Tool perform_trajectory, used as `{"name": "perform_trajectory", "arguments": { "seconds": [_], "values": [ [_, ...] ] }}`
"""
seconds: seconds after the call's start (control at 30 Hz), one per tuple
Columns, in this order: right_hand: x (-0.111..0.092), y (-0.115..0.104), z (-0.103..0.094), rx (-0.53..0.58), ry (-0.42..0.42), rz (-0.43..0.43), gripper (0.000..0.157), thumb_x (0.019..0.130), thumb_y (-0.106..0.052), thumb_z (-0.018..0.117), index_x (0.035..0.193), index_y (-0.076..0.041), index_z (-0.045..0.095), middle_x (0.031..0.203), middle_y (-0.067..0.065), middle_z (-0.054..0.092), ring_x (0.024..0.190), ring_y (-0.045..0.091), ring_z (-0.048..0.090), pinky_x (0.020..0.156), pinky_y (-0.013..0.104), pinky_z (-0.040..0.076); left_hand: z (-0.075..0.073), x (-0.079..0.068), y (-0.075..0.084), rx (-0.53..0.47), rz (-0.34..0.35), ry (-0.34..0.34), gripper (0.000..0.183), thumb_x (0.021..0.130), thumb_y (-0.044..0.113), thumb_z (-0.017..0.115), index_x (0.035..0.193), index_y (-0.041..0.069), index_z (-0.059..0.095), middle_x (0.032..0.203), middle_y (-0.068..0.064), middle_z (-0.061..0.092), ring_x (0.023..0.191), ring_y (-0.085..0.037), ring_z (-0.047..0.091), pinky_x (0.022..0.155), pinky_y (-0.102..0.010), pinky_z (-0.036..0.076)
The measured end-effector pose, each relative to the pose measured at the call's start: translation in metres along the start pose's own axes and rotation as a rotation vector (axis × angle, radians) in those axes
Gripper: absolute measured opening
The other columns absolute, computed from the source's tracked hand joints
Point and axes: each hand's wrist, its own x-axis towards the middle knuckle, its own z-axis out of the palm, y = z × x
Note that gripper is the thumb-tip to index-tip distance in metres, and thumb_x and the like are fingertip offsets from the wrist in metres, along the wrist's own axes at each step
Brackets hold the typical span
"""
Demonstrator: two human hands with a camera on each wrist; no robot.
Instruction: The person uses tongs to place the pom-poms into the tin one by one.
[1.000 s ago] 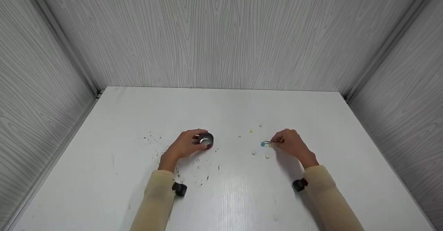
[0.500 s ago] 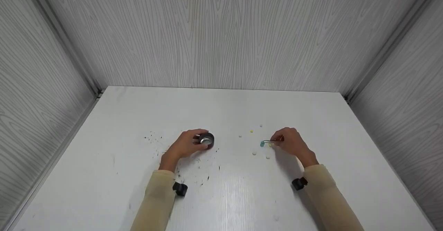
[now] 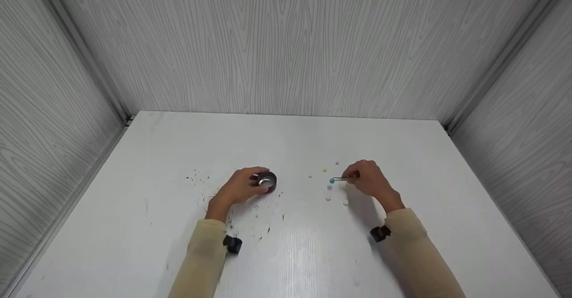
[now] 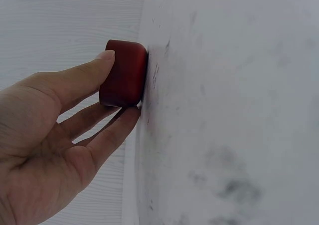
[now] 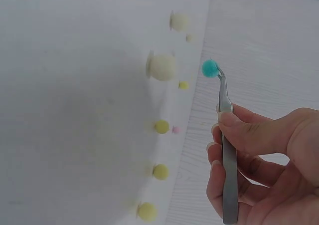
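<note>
My left hand [image 3: 241, 185] grips a small round cup [image 3: 267, 182] at its side, thumb and fingers on opposite sides. From above the cup shows a dark rim and a shiny metallic inside; in the left wrist view its outer wall [image 4: 124, 73] is dark red, and its base is right at the table. My right hand [image 3: 367, 178] holds bent-tip metal tweezers [image 5: 229, 170] between thumb and fingers. The tweezers' tips pinch a small teal ball [image 5: 210, 69], raised over the table to the right of the cup.
Several small balls lie on the white table [image 3: 286, 141] around the tweezers, including a yellow ball [image 5: 161, 172] and a larger whitish ball [image 5: 162, 67]. Dark specks and scuffs mark the tabletop near the left arm. Grey wood-grain panels [image 3: 286, 43] enclose the back and sides.
The right hand has moved slightly left and up from the table, carrying the teal ball in the tweezers. The left hand and cup have stayed put.
</note>
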Motion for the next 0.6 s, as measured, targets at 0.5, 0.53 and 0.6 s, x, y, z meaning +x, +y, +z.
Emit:
{"name": "perform_trajectory", "arguments": {
  "seconds": [0.5,0.53,0.6],
  "values": [
    [0.011,-0.021,0.005,-0.007,-0.018,-0.057,0.017,0.09,0.008,0.071,0.097,-0.003,0.082,0.096,0.015,0.076,0.084,0.023,0.062,0.075,0.036,0.052,-0.001,0.0,0.0,-0.002,0.013,-0.007,0.053,0.096,0.012,0.073,0.147,0.008,0.057,0.148,-0.021,0.058,0.135,-0.042,0.058,0.113,-0.054,0.049],
    [0.012,-0.023,0.006,-0.006,-0.018,-0.057,0.017,0.09,0.008,0.071,0.097,-0.003,0.082,0.096,0.014,0.076,0.084,0.023,0.062,0.076,0.037,0.053,-0.001,0.0,0.0,-0.004,0.01,-0.007,0.053,0.096,0.012,0.073,0.147,0.009,0.057,0.148,-0.02,0.058,0.135,-0.042,0.058,0.113,-0.054,0.049],
    [0.015,-0.027,0.007,-0.008,-0.02,-0.061,0.017,0.091,0.007,0.071,0.098,-0.003,0.082,0.096,0.014,0.075,0.085,0.023,0.062,0.077,0.038,0.053,0.0,0.0,0.0,-0.002,0.008,-0.007,0.053,0.096,0.012,0.073,0.147,0.009,0.057,0.149,-0.02,0.058,0.135,-0.042,0.058,0.114,-0.053,0.048]
  ]
}}
